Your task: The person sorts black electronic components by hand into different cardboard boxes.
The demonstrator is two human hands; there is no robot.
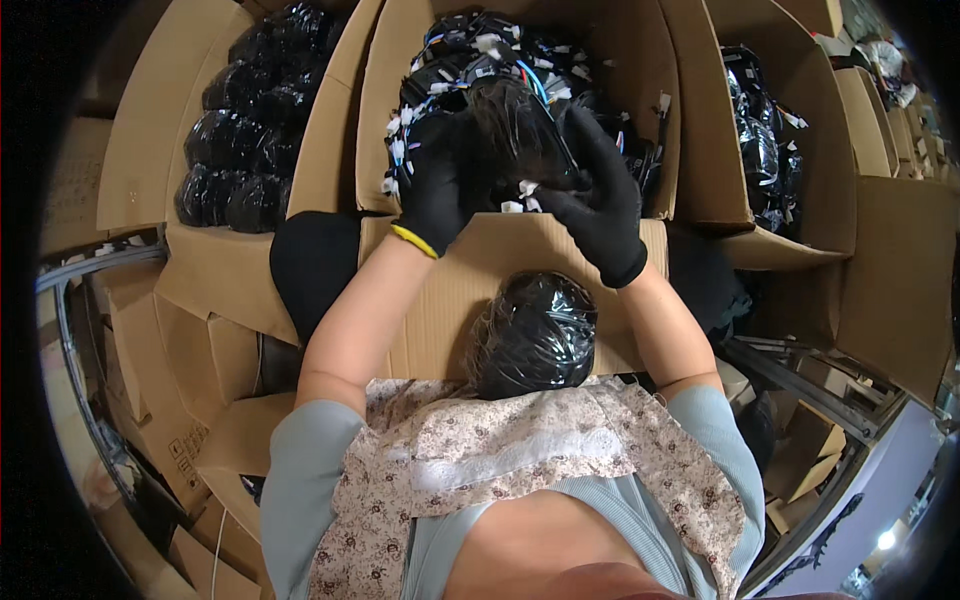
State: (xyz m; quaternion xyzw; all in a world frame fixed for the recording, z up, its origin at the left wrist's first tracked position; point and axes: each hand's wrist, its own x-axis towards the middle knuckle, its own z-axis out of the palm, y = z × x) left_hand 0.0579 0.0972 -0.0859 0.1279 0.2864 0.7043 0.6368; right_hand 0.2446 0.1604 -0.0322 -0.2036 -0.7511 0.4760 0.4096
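Both my hands wear black gloves and reach over the near edge of the middle cardboard box (380, 100). Between them is a dark, smooth-sided part (515, 125) with coloured wires and small white plugs; its exact kind is unclear. My left hand (437, 180) closes on its left side, the fingers mostly lost against the dark pile. From the right, my right hand (603, 195) grips it, thumb near the white plugs (525, 197). A black bundle wrapped in clear film (535, 335) rests on the cardboard flap (430, 320) close to my body.
Many black wired parts (480, 45) fill the middle box behind my hands. To the left, a box (150, 120) holds stacked film-wrapped black bundles (235, 140). Another box (700, 120) with wrapped black parts (760, 140) stands at right. Metal rails (800, 385) run beside me.
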